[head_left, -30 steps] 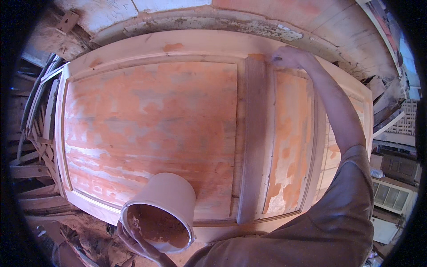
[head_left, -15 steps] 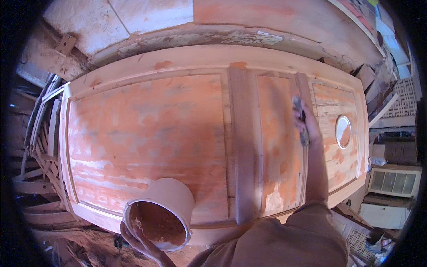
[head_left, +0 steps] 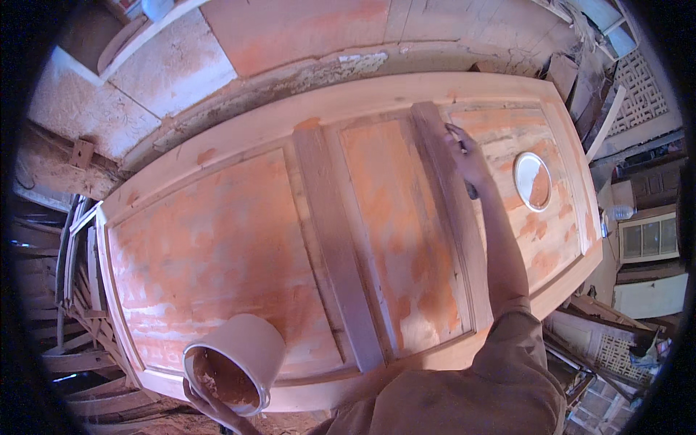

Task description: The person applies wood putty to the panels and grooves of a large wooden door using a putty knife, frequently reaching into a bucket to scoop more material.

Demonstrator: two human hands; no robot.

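A large panelled wooden door (head_left: 428, 355) lies flat before me, its panels smeared with orange-red filler. My left hand (head_left: 210, 407) grips the rim of a white bucket (head_left: 250, 344), tilted with its mouth toward me over the near left part of the door. Reddish paste (head_left: 228, 380) coats the bucket's inside. My right hand (head_left: 470, 161) is closed round what looks like a putty knife (head_left: 473, 191), whose blade is mostly hidden. It is at the far end of the right crossbar, beside the right panel.
A round white lid (head_left: 534, 181) with orange filler on it rests on the right panel. Stained boards (head_left: 312, 36) stand along the far side. Wood strips (head_left: 83, 290) are stacked at the left. Lattice panels (head_left: 638, 87) and a small paned frame (head_left: 649, 238) are at the right.
My view has turned, so the door appears tilted. My right hand has moved with the tool toward the far edge and the right panel. My left hand still holds the tilted bucket.
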